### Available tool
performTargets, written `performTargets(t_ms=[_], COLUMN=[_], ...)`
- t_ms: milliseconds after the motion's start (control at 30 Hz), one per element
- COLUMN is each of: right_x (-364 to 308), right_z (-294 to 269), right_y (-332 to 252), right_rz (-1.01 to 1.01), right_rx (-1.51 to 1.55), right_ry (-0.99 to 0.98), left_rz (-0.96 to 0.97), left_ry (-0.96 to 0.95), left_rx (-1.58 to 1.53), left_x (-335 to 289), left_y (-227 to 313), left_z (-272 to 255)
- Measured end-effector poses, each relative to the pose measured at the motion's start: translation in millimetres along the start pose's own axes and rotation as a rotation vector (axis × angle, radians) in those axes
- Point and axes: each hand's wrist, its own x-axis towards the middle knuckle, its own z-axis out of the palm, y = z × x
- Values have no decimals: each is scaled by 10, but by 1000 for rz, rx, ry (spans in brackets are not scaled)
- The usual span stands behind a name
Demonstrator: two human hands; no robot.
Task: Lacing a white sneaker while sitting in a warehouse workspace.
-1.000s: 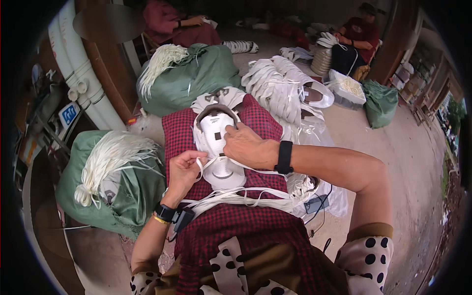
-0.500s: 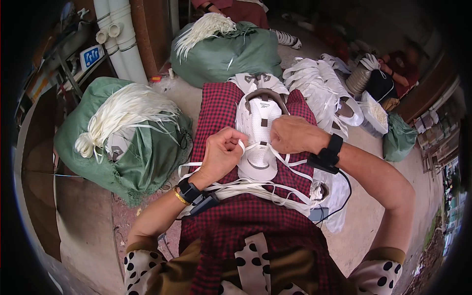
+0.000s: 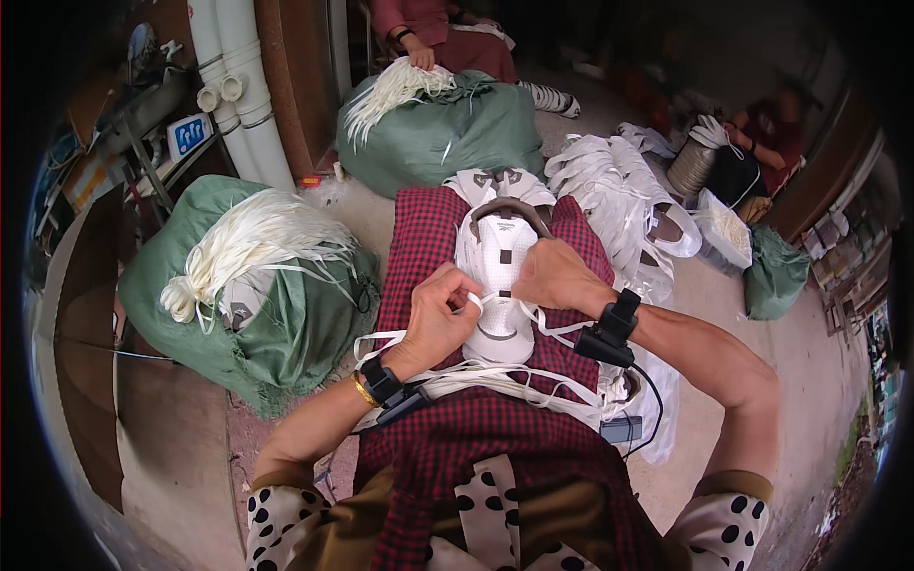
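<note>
A white sneaker [image 3: 500, 255] with a brown collar lies on my lap over a red-and-black checked apron [image 3: 419, 238], its toe toward me. Across its front runs a white shoelace [image 3: 572, 330], with loose lengths hanging to both sides. My left hand [image 3: 440, 319] is closed beside the left edge of the shoe, pinching the lace between thumb and forefinger. Against the shoe's right edge, my right hand [image 3: 560, 278] is curled closed at the lace; its fingertips are partly hidden. More white laces [image 3: 495, 378] lie bundled across my lap below the toe.
At left stands a green sack [image 3: 276, 352] topped with white laces [image 3: 262, 238]. Another green sack [image 3: 457, 133] is ahead, with a seated person's hand [image 3: 420, 55] on its laces. Piled white shoes [image 3: 609, 186] and a clear tub [image 3: 722, 233] are at right; another person sits beyond.
The view has shifted, so the surroundings sit lower in it. Both hands stay closed at the lace beside the shoe. The far person's hand and arm now show more fully.
</note>
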Motion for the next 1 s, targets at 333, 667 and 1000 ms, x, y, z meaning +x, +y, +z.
performTargets(t_ms=[333,667,1000], right_x=[90,-145,18], right_z=[89,114,299], right_y=[254,127,189], right_rz=[-42,-286,-227], right_rx=[621,807,967], right_ry=[-10,82,-3], left_rz=[-100,199,520], left_ry=[-121,-366,-1008], left_rx=[59,468,762], left_x=[67,261,823], left_y=[52,336,403], left_z=[0,-152,-366])
